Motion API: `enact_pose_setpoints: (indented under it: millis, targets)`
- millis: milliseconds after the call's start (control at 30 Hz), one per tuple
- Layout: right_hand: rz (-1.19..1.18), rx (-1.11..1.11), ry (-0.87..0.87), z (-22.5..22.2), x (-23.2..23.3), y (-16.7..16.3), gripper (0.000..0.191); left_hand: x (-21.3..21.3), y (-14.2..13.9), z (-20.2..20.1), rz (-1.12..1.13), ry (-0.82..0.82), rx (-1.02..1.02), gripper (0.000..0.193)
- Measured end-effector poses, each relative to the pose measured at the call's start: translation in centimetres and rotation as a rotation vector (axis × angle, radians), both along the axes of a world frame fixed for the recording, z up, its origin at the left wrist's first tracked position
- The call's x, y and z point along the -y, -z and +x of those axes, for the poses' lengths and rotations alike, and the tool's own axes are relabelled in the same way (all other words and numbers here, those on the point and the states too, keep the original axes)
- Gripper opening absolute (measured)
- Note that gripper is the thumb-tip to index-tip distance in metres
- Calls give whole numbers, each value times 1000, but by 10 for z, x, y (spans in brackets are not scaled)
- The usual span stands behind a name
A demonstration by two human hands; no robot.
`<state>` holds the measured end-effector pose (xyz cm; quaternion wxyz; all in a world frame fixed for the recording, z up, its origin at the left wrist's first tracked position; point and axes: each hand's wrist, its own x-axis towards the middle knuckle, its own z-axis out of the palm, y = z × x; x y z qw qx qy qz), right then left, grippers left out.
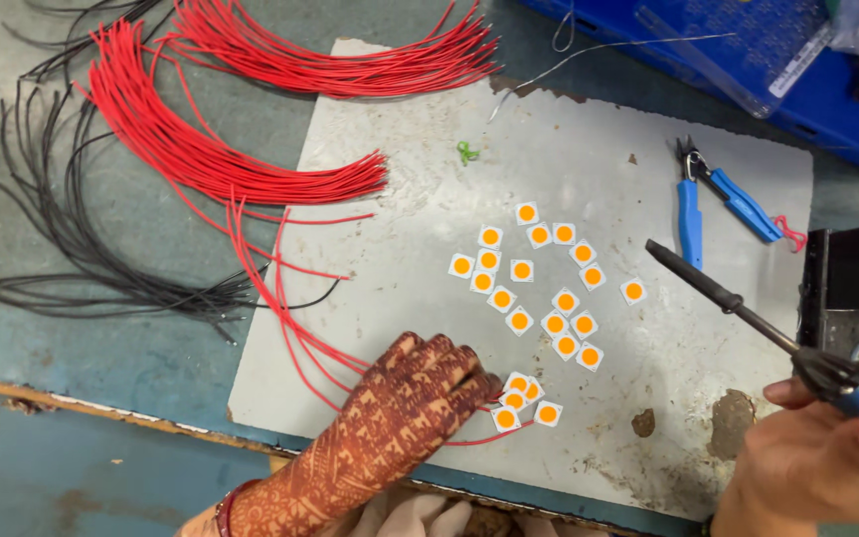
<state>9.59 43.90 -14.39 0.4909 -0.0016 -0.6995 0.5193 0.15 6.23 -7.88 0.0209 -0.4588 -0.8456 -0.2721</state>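
Left hand [405, 408]: palm down on the grey work board [429, 179], fingers together and pressing at the near cluster of small white square chips with orange centres [521, 400] — seemingly to pin a chip and a red wire end flat; whether a wire is pinched under the fingertips cannot be told.
Right hand [827, 452]: fingers clamped round the blue handle of a soldering iron [738, 303], held like a pen, tip raised and pointing up-left, clear of the board and apart from the chips.
Loose chips [549, 288]: scattered face-up mid-board, between the two hands, within easy reach of either.
Red wires [221, 149]: cut lengths fanned in bundles at the upper left, ends lying onto the board; a few singles [290, 318] trail down toward the left hand.
Black wires [72, 249]: separate heap on the blue-green tabletop [101, 358], left of the board.
Blue-handled cutters [718, 199]: lying at the board's right side, near the iron hand.
Blue tray [847, 119]: top right, off the board.
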Motion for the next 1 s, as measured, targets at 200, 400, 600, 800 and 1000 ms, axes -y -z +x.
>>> enact_pose_setpoints:
  millis: [200, 400, 600, 800, 1000]
  targets:
    - [-12, 6, 5, 1, 10, -6, 52, -8, -42, -9, 103, 53, 239, 28]
    - [0, 17, 6, -1, 9, 0, 52, -32, -93, 6, 314, 279, 308, 28]
    - [20, 39, 2, -1, 9, 7, 52, -46, -116, 17, 415, 327, 303, 29]
    - [27, 42, -4, -2, 9, 9, 53, -42, -117, 23, 442, 345, 285, 30]
    - [25, 42, -10, -4, 10, 9, 54, -43, -119, 17, 437, 349, 266, 31]
